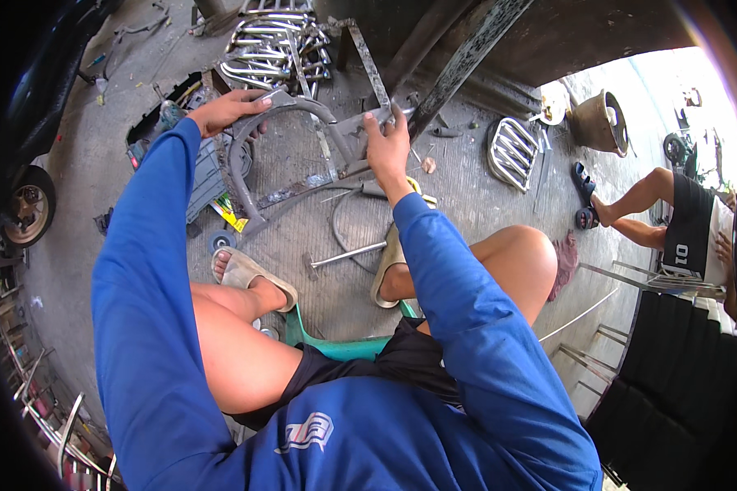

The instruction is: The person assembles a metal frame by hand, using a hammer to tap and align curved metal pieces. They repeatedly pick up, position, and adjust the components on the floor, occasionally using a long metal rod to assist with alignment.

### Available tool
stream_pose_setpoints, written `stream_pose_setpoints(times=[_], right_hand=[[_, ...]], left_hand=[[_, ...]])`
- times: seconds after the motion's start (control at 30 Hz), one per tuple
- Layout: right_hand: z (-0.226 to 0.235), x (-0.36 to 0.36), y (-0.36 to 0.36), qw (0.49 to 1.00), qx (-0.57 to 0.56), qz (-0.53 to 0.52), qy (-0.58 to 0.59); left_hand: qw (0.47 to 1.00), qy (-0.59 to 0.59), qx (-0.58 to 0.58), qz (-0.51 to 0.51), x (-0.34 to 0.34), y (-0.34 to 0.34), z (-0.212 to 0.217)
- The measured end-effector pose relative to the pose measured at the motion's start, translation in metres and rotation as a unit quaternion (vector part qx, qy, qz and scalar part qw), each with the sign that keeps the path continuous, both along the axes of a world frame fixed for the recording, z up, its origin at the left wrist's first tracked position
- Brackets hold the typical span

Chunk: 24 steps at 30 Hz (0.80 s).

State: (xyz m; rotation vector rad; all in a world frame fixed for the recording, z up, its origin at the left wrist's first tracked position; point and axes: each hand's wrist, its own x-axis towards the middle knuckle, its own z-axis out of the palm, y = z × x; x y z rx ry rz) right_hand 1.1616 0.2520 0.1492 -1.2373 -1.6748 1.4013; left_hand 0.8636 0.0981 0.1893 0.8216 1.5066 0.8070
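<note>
Two hands are working over a grey concrete floor (467, 204) strewn with metal scraps, in an open workshop with daylight coming in at the right. A yellow package (229, 214) is lying flat on the floor beside a dark tray (205, 176). Both blue-sleeved arms are reaching forward. The left hand (231, 110) is gripping the top of a curved grey metal frame (258, 176), and the right hand (387, 143) is clasping its other side, holding it above the floor between the knees.
</note>
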Motion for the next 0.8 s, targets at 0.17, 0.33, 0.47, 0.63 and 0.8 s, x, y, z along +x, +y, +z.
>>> stream_pose_setpoints(times=[0.17, 0.33, 0.47, 0.63, 0.8], right_hand=[[0.012, 0.005, -0.001, 0.987, 0.091, 0.048, -0.125], [0.019, 0.004, 0.001, 0.975, 0.135, 0.069, -0.165], [0.026, 0.003, 0.020, 0.957, 0.104, 0.148, -0.227], [0.048, 0.013, 0.065, 0.895, -0.003, 0.352, -0.275], [0.063, 0.020, 0.081, 0.840, -0.046, 0.445, -0.308]], left_hand=[[1.000, -0.001, -0.028, 0.014, -0.009, 0.008, -0.032], [0.997, -0.008, -0.073, -0.033, -0.009, 0.014, -0.037], [0.992, 0.070, -0.081, -0.066, -0.008, 0.017, -0.029], [0.956, 0.250, -0.050, -0.148, 0.007, 0.022, -0.033], [0.910, 0.372, 0.012, -0.181, 0.003, 0.022, -0.027]])
